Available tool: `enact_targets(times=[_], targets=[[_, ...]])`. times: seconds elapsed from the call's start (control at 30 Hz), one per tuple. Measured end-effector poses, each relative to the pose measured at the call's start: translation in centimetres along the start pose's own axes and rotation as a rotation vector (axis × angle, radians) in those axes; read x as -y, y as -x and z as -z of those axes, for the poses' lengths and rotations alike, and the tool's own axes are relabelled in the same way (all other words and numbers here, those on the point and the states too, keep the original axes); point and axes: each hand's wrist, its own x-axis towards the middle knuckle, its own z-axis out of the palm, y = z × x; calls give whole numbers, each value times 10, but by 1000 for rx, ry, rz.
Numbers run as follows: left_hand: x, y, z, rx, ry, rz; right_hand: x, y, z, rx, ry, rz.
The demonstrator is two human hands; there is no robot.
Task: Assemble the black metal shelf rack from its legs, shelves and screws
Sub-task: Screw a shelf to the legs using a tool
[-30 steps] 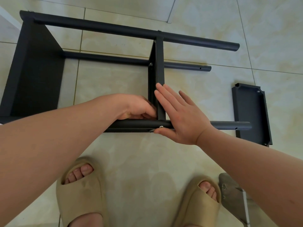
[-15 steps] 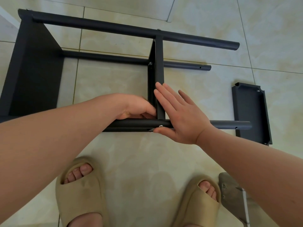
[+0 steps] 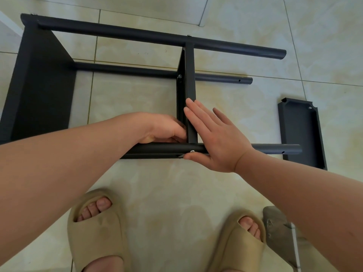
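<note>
Tiled floor [image 3: 235, 193] | my right hand [image 3: 218, 138] flat against middle shelf [image 3: 190, 75] | left hand [image 3: 165, 128] curled (contents hidden) | two fitted, third shelf [image 3: 302, 134] loose

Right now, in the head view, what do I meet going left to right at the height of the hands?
From the left: wide black metal end shelf → left hand → narrow black middle shelf, seen edge-on → right hand → loose black metal shelf tray.

Bare floor [image 3: 255, 110] between rack [image 3: 137, 34] and loose shelf [image 3: 302, 134]
</note>
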Motion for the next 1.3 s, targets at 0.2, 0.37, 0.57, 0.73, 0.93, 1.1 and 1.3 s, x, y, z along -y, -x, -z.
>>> enact_targets(times=[0.2, 0.37, 0.57, 0.73, 0.93, 1.1, 1.3], targets=[[2, -2, 1, -19, -4, -11, 0, -1, 1, 14, -4, -4], [0, -2, 0, 34, 34, 28, 0, 0, 0, 9, 5, -5], [1, -2, 1, 48, 46, 48, 0, -1, 0, 8, 12, -5], [3, -4, 4, 8, 69, 22, 0, -1, 1, 6, 14, -4], [2, -3, 4, 40, 128, 28, 0, -1, 0, 5, 16, -6], [0, -2, 1, 48, 30, 95, 0, 0, 0, -3, 20, -3], [1, -2, 2, -33, 34, 18, 0, -1, 0, 3, 29, 3]])
